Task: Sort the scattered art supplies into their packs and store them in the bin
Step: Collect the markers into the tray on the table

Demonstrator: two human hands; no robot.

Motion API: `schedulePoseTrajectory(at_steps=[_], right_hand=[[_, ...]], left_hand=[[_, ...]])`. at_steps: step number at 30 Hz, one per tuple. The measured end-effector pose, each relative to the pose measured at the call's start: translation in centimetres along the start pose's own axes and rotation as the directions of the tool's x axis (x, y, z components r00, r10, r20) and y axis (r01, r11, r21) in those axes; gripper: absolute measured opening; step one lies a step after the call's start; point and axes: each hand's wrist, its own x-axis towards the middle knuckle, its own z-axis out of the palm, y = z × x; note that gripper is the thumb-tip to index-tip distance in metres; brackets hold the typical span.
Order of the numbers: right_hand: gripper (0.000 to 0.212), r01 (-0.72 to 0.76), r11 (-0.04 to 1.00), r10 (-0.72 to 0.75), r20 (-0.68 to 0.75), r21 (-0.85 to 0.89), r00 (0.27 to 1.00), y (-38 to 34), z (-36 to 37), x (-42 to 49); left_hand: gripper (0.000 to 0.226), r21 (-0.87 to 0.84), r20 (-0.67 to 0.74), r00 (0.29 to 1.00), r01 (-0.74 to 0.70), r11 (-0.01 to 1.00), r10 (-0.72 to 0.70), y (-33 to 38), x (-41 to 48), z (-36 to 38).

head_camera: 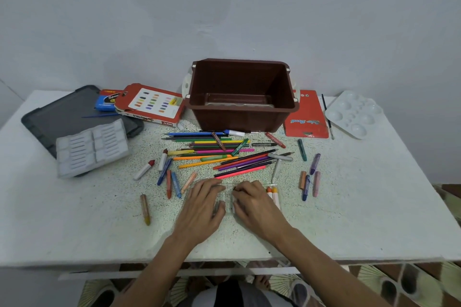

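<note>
Bin (239, 119) at back of table (349, 207), straight ahead of you. Pencil pile (219, 154) just before it. Pastel box (149, 107) left of bin, pencil pack (308, 117) right, palette (354, 112) farther right. Tray (92, 147) far left, partly on lid (74, 112). Clear pack (228, 197) nearest you, held between your left hand (203, 207) and right hand (257, 204).

A plain pale blue-grey wall (224, 7) rises behind the white surface (374, 219), evenly and softly lit, and below its front edge shows a brown-and-cream patterned floor (411, 286).

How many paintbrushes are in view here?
2. The blue paintbrush lies on the grey lid at the left; the dark paintbrush lies between the red pencil pack and the white palette at the right. More may hide in the pencil pile.
</note>
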Motion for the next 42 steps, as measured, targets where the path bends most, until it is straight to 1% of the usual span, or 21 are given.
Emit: schedulePoseTrajectory(at_steps=[6, 11, 15, 19, 21, 23, 25, 27, 29, 32, 35, 38, 42], right_hand=[[0.014, 0.019, 0.999, -0.02, -0.035, -0.037, 0.999, 0.0, 0.0, -0.3], [0.017, 0.019, 0.999, -0.02, -0.033, -0.036, 0.999, -0.1, -0.2, -0.6], [0.026, 0.003, 1.0, -0.003, -0.031, 0.02, 1.0, 0.0, -0.7, -1.3], [0.031, -0.015, 1.0, 0.014, -0.053, -0.02, 0.998, 0.9, -1.4, -2.1], [0.033, -0.028, 0.999, 0.026, -0.051, -0.037, 0.998, 1.5, -1.5, -2.5], [0.034, -0.038, 0.998, 0.035, -0.053, -0.054, 0.998, 2.2, -1.6, -2.8], [0.035, -0.044, 0.997, 0.041, -0.055, -0.061, 0.998, 2.6, -1.8, -3.1], [0.036, -0.038, 0.997, 0.034, -0.055, -0.064, 0.998, 2.9, -2.0, -3.3], [0.036, -0.031, 0.997, 0.027, -0.058, -0.066, 0.998, 3.2, -2.1, -3.5], [0.039, -0.036, 0.997, 0.033, -0.05, -0.066, 0.998, 3.5, -1.9, -3.8], [0.042, -0.042, 0.997, 0.039, -0.039, -0.067, 0.998, 3.7, -1.7, -4.2], [0.044, -0.046, 0.997, 0.044, -0.039, -0.059, 0.998, 3.7, -1.6, -4.2], [0.045, -0.053, 0.997, 0.051, -0.033, -0.05, 0.998, 3.7, -1.5, -4.3]], left_hand=[[0.035, 0.002, -0.015, 1.0, 0.0, 1.0, 0.0, 0.1, -0.1, 0.0], [0.035, -0.01, -0.036, 0.999, -0.025, 1.0, 0.025, -0.2, -0.1, 0.1], [0.03, -0.04, -0.109, 0.993, -0.046, 0.998, 0.041, -0.3, 0.0, 0.1], [0.027, -0.062, -0.206, 0.977, -0.063, 0.996, 0.049, -0.7, 0.7, -1.0], [0.028, -0.065, -0.256, 0.967, -0.01, 0.998, -0.007, -1.2, 1.2, -2.0], [0.027, -0.044, -0.301, 0.948, 0.098, 0.994, -0.106, -1.8, 2.0, -3.2], [0.02, 0.023, -0.334, 0.923, 0.208, 0.978, -0.189, -2.7, 2.9, -4.4], [0.019, 0.124, -0.353, 0.905, 0.297, 0.947, -0.237, -3.8, 3.9, -5.4], [0.017, 0.179, -0.358, 0.885, 0.377, 0.909, -0.297, -4.9, 4.7, -6.2], [0.016, 0.231, -0.301, 0.864, 0.477, 0.848, -0.404, -6.3, 5.7, -7.0], [0.015, 0.268, -0.232, 0.846, 0.531, 0.804, -0.481, -7.0, 6.7, -7.7], [0.014, 0.292, -0.192, 0.824, 0.566, 0.771, -0.533, -7.1, 7.4, -7.9], [0.012, 0.266, -0.172, 0.816, 0.578, 0.771, -0.552, -7.1, 7.6, -7.8]])
